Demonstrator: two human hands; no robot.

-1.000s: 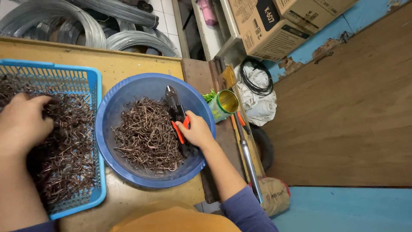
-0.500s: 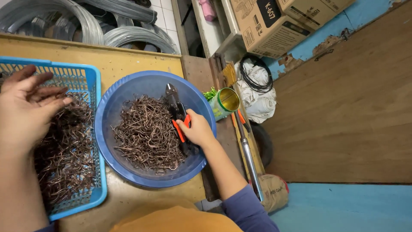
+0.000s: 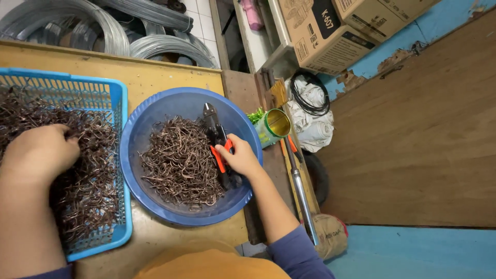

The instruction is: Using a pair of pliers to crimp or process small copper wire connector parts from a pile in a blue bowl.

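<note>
My right hand (image 3: 242, 159) has its grip closed on the orange-handled black cutters (image 3: 219, 150), lying inside the round blue plastic bowl (image 3: 155, 111) near its right rim. My left hand (image 3: 39, 155) digs curled into brown wire hooks (image 3: 88, 181) in the blue mesh basket (image 3: 116, 103), whose edge touches the bowl on the yellow tabletop (image 3: 155, 77)

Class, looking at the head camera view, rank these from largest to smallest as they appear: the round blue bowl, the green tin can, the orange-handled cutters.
1. round blue bowl
2. orange-handled cutters, held by the right hand
3. green tin can
</note>
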